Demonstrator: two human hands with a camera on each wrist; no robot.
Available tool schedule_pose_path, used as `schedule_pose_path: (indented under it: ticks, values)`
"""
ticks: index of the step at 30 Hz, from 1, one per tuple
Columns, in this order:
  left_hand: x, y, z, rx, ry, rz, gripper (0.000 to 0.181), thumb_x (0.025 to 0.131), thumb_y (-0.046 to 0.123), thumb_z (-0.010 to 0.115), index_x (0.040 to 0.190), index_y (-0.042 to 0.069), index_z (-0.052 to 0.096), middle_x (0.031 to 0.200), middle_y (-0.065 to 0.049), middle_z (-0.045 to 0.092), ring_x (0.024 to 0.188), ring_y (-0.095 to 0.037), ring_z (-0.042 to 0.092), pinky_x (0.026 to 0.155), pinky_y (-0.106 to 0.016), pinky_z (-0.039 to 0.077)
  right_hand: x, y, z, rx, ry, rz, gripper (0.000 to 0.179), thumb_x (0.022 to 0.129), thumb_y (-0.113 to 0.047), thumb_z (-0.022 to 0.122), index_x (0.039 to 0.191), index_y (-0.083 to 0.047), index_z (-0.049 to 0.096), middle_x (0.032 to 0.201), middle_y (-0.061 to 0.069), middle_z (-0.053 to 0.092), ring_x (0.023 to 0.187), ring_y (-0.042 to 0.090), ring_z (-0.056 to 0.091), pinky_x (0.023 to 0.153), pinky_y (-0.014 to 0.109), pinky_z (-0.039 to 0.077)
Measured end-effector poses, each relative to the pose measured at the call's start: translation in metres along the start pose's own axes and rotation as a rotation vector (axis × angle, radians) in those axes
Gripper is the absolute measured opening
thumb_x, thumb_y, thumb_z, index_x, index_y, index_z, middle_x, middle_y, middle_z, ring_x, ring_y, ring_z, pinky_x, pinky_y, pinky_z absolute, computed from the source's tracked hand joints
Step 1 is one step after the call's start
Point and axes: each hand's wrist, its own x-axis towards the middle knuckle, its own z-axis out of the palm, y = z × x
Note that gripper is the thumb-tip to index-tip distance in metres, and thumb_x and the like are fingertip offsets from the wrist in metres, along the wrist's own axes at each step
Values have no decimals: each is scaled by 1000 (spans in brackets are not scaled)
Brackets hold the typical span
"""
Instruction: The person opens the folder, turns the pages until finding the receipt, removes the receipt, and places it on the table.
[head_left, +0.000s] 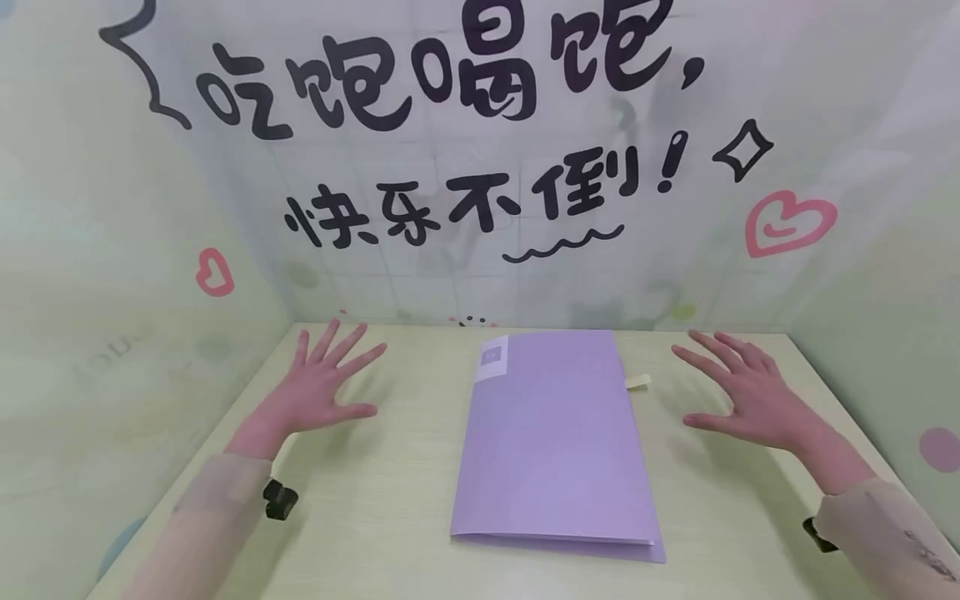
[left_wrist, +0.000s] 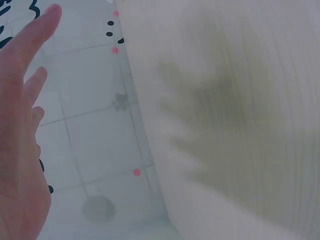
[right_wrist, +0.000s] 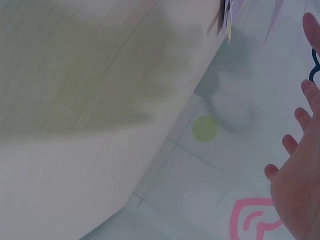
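Note:
A light purple folder (head_left: 555,442) lies closed on the pale wood table, its lower edges slightly parted. It has a white label (head_left: 492,358) at its top left corner, and a cream tab (head_left: 638,382) sticks out from its right side. To the left of the folder my left hand (head_left: 318,387) hovers over the table, fingers spread and holding nothing. My right hand (head_left: 750,392) hovers on the other side with its fingers extended, also holding nothing. Each wrist view shows the hand at the image edge and its shadow on the tabletop.
The table (head_left: 390,500) has a pale wood-grain top. Behind it and at both sides hang whitish sheets (head_left: 450,287) printed with black characters, pink hearts and dots. Small black devices sit at the left cuff (head_left: 281,499) and right cuff (head_left: 819,535).

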Motion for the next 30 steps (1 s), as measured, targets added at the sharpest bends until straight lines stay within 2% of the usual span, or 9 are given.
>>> schedule_pose_path:
  ticks: [4, 9, 14, 18, 21, 26, 30]
  values:
    - [1, 9, 1, -21, -5, 8, 87, 74, 71, 58, 147, 35, 26, 158, -6, 13, 145, -36, -9, 104, -75, 2, 6, -2, 13, 79, -1, -2, 91, 68, -47, 79, 145, -25, 35, 150, 2, 34, 131, 37, 30, 98, 57, 27]
    - [5, 24, 4, -58, 1, 29, 87, 75, 68, 60, 147, 36, 25, 158, -6, 14, 145, -38, -4, 105, -73, 2, 11, -4, 31, 188, -22, 17, 91, 68, -46, 79, 145, -23, 35, 149, 3, 36, 128, 33, 34, 97, 50, 31]
    - [7, 43, 9, -101, 19, 42, 87, 74, 62, 65, 147, 35, 25, 158, -5, 13, 145, -39, -1, 105, -73, 3, 13, -5, 50, 240, -25, -5, 89, 68, -43, 80, 144, -20, 38, 147, 5, 39, 126, 28, 38, 97, 41, 30]
    - [6, 61, 14, -129, 12, 43, 87, 75, 64, 63, 147, 36, 24, 159, -1, 10, 145, -38, 0, 106, -72, 4, 14, -4, 62, 284, -23, -38, 83, 71, -36, 80, 141, -13, 42, 143, 9, 44, 124, 23, 41, 95, 31, 27]
    - [5, 75, 18, -168, 5, 41, 87, 75, 63, 64, 147, 36, 24, 159, 2, 9, 145, -37, 0, 107, -71, 3, 14, -5, 68, 335, -49, -26, 79, 73, -34, 79, 140, -11, 43, 141, 9, 46, 121, 19, 42, 93, 27, 29]
    - [6, 96, 23, -214, 5, 45, 88, 75, 60, 66, 148, 37, 22, 159, 2, 9, 145, -37, 2, 108, -70, 5, 14, -7, 75, 392, -109, -9, 73, 75, -32, 77, 138, -12, 46, 140, 8, 48, 117, 20, 45, 88, 32, 41]
    - [9, 112, 24, -247, -3, 65, 88, 76, 61, 64, 148, 36, 21, 159, 1, 10, 145, -36, 3, 108, -70, 5, 15, -9, 78, 409, -145, -27, 66, 76, -31, 76, 134, -11, 50, 137, 9, 52, 119, 27, 47, 93, 39, 39]
